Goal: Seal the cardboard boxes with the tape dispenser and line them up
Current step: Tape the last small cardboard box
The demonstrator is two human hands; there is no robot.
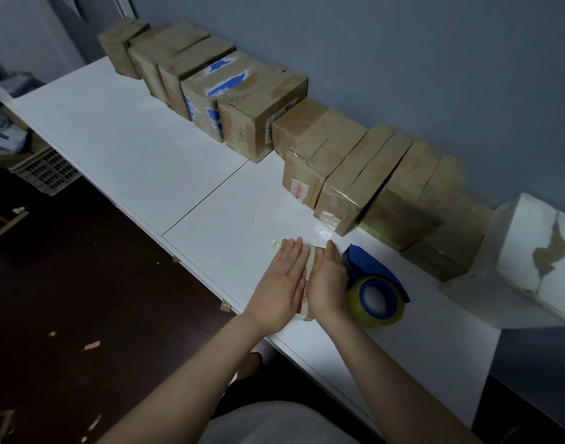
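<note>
Left hand and right hand lie flat, fingers straight, on the small brown cardboard box at the white counter's 6 o'clock edge; firm outward strokes should bed the tape.

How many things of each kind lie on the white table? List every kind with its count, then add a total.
Brown cardboard boxes in the wall row: 9
White box: 1
Small taped box apart from the row: 1
Tape dispenser: 1
Total: 12

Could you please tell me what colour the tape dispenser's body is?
The tape dispenser is blue, head view.
</note>
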